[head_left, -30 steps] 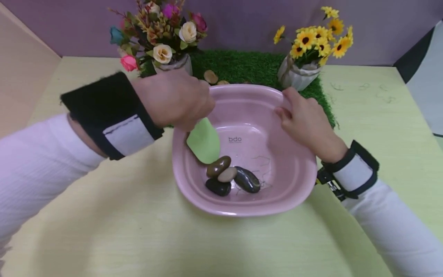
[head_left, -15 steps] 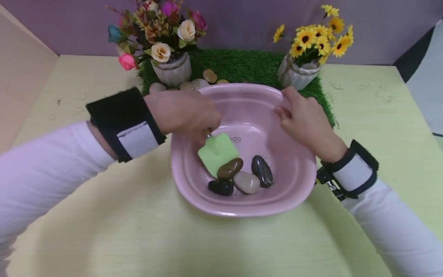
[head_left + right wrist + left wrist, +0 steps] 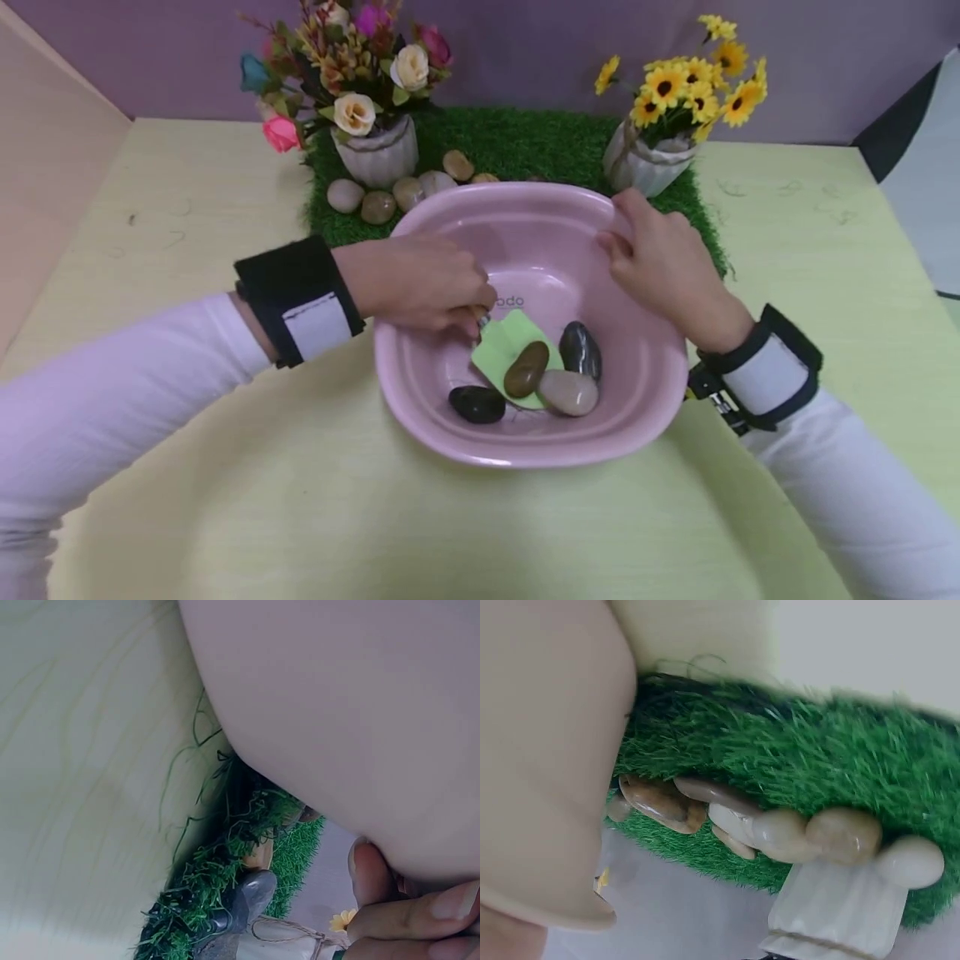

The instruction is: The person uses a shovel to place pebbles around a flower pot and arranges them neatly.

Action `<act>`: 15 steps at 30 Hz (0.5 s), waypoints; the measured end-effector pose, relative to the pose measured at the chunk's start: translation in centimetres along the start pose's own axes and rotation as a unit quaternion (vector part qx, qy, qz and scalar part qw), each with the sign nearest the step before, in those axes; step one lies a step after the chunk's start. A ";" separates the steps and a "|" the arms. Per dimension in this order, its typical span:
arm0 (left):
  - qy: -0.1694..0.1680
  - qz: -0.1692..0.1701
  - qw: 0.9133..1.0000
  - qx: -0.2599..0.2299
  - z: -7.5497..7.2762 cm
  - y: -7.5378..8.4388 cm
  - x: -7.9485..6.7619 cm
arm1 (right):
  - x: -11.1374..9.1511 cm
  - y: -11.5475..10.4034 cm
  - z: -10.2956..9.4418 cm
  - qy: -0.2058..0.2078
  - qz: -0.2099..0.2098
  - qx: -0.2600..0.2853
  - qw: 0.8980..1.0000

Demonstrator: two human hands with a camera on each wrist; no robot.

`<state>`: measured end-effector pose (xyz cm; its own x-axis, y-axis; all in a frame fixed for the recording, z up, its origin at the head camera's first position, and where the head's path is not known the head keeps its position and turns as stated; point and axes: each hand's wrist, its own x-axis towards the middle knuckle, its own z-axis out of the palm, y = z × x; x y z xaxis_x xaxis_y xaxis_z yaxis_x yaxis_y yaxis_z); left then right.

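My left hand (image 3: 423,282) reaches over the left rim of the pink basin (image 3: 405,392) and grips a small shovel with a light green blade (image 3: 495,358); its handle is hidden in the fist. On the blade lies a brown stone (image 3: 527,369), and a pale stone (image 3: 568,392) overlaps its right edge. A dark grey streaked stone (image 3: 581,351) is just beyond, while a black stone (image 3: 477,404) sits left of the blade on the basin floor. My right hand (image 3: 667,262) pinches the basin's far right rim, with its fingers (image 3: 405,919) under it in the right wrist view.
Behind the basin lies a green grass mat (image 3: 517,137) with several pebbles (image 3: 378,207). On it stand a pot of mixed flowers (image 3: 378,154) and a pot of yellow flowers (image 3: 648,162). A purple wall (image 3: 525,58) closes off the table's back.
My left hand has come down and right, pushing the shovel's blade under the brown stone. The pale and dark grey stones have shifted right. My right hand stays on the rim.
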<state>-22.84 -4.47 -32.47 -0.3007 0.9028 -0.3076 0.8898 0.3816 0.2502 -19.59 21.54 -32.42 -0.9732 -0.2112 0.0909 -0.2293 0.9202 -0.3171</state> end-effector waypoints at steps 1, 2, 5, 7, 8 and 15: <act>-0.006 -0.002 1.000 -0.003 0.1 0.0 0.1 | 0.0 0.0 0.0 0.001 0.000 0.000 1.000; -0.010 -0.005 1.000 0.000 0.2 0.1 0.2 | -0.1 -0.1 0.1 0.001 0.002 0.000 1.000; -0.022 -0.010 0.999 0.022 0.4 0.2 0.5 | -0.1 -0.1 0.2 0.002 0.001 0.001 1.000; -0.026 -0.016 0.999 0.038 0.3 0.4 0.5 | -0.1 -0.1 0.2 0.003 0.000 0.000 1.000; -0.024 -0.017 0.998 0.052 0.3 0.4 0.5 | -0.1 -0.1 0.2 0.003 0.000 0.000 1.000; -0.005 -0.021 0.997 0.080 0.5 0.3 0.6 | 0.0 -0.1 0.1 0.001 0.000 0.001 1.000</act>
<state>-22.56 -3.96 -33.04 -0.3364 0.8842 -0.3241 0.9200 0.3821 0.0874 -19.52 21.42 -32.45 -0.9730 -0.2110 0.0934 -0.2300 0.9193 -0.3194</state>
